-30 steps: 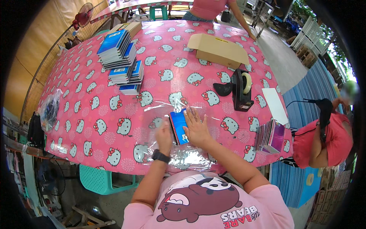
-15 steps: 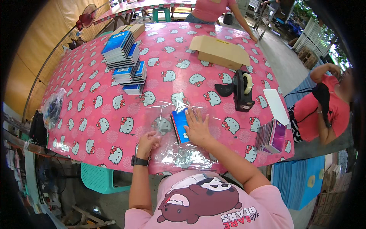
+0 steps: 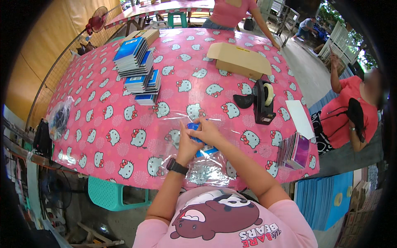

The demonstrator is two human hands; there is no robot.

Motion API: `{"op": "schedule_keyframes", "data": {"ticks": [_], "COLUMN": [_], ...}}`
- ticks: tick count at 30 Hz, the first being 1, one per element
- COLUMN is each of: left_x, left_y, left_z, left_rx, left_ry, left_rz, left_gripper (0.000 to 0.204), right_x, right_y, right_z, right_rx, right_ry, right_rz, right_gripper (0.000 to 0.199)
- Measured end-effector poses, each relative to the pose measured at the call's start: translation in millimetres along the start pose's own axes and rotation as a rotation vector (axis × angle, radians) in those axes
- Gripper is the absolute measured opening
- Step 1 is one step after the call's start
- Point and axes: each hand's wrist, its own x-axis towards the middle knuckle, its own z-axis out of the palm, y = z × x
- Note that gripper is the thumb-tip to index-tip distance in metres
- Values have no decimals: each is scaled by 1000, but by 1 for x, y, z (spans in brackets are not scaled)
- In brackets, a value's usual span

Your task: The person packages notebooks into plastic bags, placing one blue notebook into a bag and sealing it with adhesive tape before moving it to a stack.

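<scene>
Pink cat-print table (image 3: 109, 159) beneath notebook (image 3: 208, 151), yellow sheeting (image 3: 47, 49) leftward

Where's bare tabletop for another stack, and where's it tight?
Free: pink tablecloth between the clear plastic bag and blue spiral notebook stacks; also the middle strip between those stacks and the tape dispenser. Crowded: front centre, left hand and right hand over a blue notebook on clear plastic film; right edge, white sheet and purple spiral notebooks.

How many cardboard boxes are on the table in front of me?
2: an open box beyond the black tape dispenser, and another box behind the stacked blue notebooks, which partly cover it. More could be hidden behind those stacks.
</scene>
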Motion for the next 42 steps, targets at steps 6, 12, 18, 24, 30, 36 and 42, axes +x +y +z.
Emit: {"op": "schedule_keyframes", "data": {"ticks": [6, 12, 18, 24, 30, 36, 42], "left_x": [0, 57, 122, 152, 162, 158, 149], "left_y": [-1, -31, -55, -69, -77, -26, -34], "left_z": [-33, -71, -76, -103, -84, -78, -58], "left_rx": [-741, -690, -318, 372, 160, 256, 52], "left_ry": [-1, 16, -106, -277, -249, -100, -215], "left_rz": [-315, -785, -542, -510, -424, -538, -383], "left_gripper": [96, 69, 50, 24, 23, 41, 42], "right_x": [5, -4, -5, 1, 1, 2, 1], "right_y": [32, 25, 20, 23, 18, 27, 30], "right_z": [14, 17, 11, 17, 9, -10, -14], "right_rx": [-208, -295, -219, -188, -135, 103, 122], "right_ry": [47, 48, -4, -70, -98, -116, -187], "right_rz": [-94, -78, -77, -65, -38, 2, 19], "right_gripper": [43, 39, 35, 34, 33, 31, 33]}}
